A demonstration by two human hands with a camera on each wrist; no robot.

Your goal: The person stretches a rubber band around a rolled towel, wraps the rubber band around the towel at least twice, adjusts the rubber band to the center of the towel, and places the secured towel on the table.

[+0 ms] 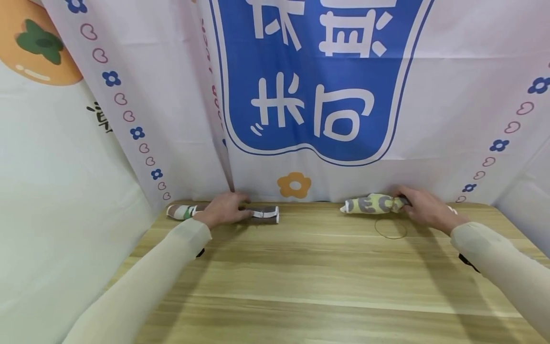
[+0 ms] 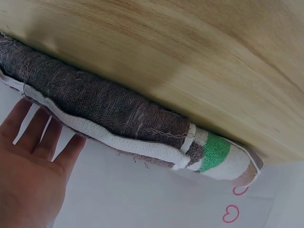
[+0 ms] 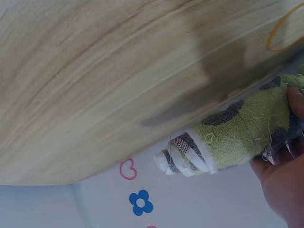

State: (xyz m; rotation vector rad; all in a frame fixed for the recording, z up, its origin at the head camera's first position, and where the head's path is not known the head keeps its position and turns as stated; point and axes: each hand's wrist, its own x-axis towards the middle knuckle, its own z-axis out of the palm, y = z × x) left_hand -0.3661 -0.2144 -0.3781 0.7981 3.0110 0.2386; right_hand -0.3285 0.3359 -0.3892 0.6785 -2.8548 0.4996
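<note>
At the back left of the table lies a long rolled towel (image 1: 264,215), dark brown with a white hem. Its far left end shows green, white and tan patches (image 2: 216,154) in the left wrist view. My left hand (image 1: 223,210) holds this roll across the middle, fingers along its wall side and thumb on the near side. Toward the right, a yellow-green rolled towel (image 1: 367,204) with grey lettering lies at the back edge. My right hand (image 1: 425,206) grips it near its middle, thumb over it and fingers beneath. A white, striped end (image 3: 183,156) sticks out past that hand.
A thin tan elastic band (image 1: 390,229) lies on the wooden table (image 1: 292,277) just before the yellow-green roll. Behind the table hangs a white printed cloth (image 1: 172,119) with a blue sign, right at the back edge. Black straps show at both sleeves.
</note>
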